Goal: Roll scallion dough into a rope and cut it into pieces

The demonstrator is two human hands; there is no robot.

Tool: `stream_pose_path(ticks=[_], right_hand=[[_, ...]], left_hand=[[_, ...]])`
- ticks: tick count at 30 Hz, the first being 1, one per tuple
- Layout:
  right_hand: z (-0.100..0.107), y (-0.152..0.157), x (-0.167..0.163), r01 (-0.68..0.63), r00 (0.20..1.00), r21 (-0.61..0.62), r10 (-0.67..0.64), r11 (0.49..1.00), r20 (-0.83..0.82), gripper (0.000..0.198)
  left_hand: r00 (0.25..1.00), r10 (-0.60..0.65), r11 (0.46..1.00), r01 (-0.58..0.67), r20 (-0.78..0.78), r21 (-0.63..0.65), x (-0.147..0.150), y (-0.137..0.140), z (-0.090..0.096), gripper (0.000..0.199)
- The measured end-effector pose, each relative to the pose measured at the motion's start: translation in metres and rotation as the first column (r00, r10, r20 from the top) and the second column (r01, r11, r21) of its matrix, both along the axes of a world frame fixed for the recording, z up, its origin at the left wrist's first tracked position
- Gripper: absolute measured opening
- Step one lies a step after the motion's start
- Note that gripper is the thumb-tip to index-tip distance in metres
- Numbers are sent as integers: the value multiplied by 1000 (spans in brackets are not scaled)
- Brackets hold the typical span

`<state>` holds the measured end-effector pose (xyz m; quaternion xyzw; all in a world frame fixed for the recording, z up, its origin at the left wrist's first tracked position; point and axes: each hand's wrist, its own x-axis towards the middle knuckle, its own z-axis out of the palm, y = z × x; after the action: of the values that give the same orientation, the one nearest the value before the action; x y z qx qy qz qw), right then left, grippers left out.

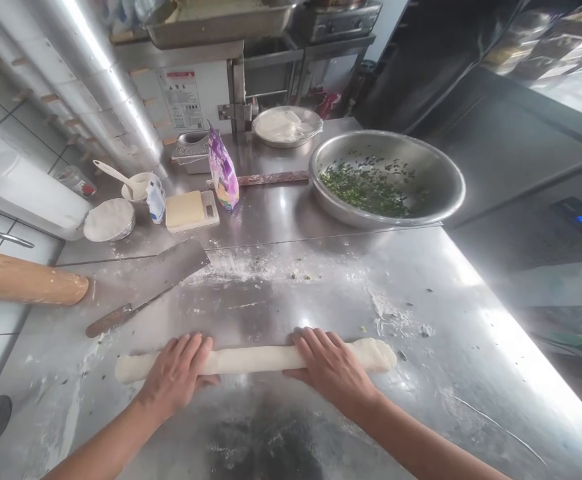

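A long pale roll of dough lies crosswise on the steel worktop, its right end a bit thicker. My left hand is curled over its left part, fingers on the far side and thumb on the near side. Toward the right end, my right hand grips the dough the same way, thumb pointing inward. The stretch between both hands is in plain sight; the parts beneath the palms are hidden. Beyond my left hand rests a wide-bladed scraper with a wooden handle.
A large steel bowl holds chopped greens. Behind the scraper stand a purple bag, a tray with a yellow block and a bowl of white powder. A wooden rolling pin juts in from the left. Flour is scattered about.
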<state>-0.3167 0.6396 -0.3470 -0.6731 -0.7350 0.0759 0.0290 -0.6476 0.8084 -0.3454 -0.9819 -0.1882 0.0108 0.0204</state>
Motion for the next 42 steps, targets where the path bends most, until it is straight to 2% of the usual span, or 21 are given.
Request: stream_pose_path(ticks=[2, 5, 8, 13, 20, 23, 26, 28, 29, 31, 33, 35, 36, 37, 39, 42], right_hand=[[-3, -13, 19, 18, 1000, 34, -19, 999, 19, 59], [-8, -28, 45, -28, 999, 89, 25, 996, 31, 52], [-10, -38, 63, -26, 1000, 104, 26, 994, -5, 50], [-8, -53, 82, 19, 1000, 131, -19, 991, -6, 44], [-7, -55, 99, -61, 998, 202, 63, 977, -2, 41], [-2, -50, 94, -49, 999, 186, 50, 981, -2, 43], [6, -49, 80, 39, 999, 133, -42, 990, 15, 46], [12, -50, 67, 94, 993, 144, -102, 985, 51, 54], [15, -51, 59, 113, 989, 169, -127, 979, 75, 61], [22, -50, 37, 155, 975, 230, -187, 961, 122, 80], [28, -41, 3, 216, 957, 265, -257, 940, 132, 93], [34, -22, -47, 281, 948, 245, -308, 928, 83, 88], [36, -8, -76, 294, 950, 207, -310, 933, 48, 76], [37, 7, -108, 293, 955, 170, -297, 941, -2, 67], [38, 42, -173, 231, 969, 190, -207, 954, -138, 54], [36, 93, -254, 124, 960, 209, -64, 970, -273, 46]], left_hand=[[1000, 11, 999, -11, -1, 47, -18, 8, 0, 55], [1000, -13, 995, 13, -3, 96, -45, 20, -3, 47], [1000, -4, 994, 5, -10, 107, -73, 33, -5, 53], [1000, -13, 995, 14, -5, 99, -107, 51, -3, 47], [1000, -19, 1000, 18, -23, -16, -113, 59, -3, 43], [997, 56, 995, -59, -50, -79, -107, 50, 7, 45], [996, 79, 983, -83, -30, -165, -102, 48, 24, 44], [987, 155, 979, -150, 28, -139, -100, 59, 34, 40], [968, 246, 966, -241, 45, -99, -98, 69, 36, 41], [880, 475, 880, -474, 21, -26, -93, 95, 40, 52], [793, 604, 795, -606, -73, -8, -86, 119, 44, 61], [770, 615, 779, -627, -169, -25, -80, 134, 56, 66], [766, 610, 778, -628, -200, -34, -79, 136, 66, 69], [758, 615, 770, -636, -216, -41, -82, 133, 77, 72], [723, 659, 729, -682, -206, -62, -98, 114, 102, 73], [642, 742, 627, -767, -194, -139, -141, 61, 125, 53]])
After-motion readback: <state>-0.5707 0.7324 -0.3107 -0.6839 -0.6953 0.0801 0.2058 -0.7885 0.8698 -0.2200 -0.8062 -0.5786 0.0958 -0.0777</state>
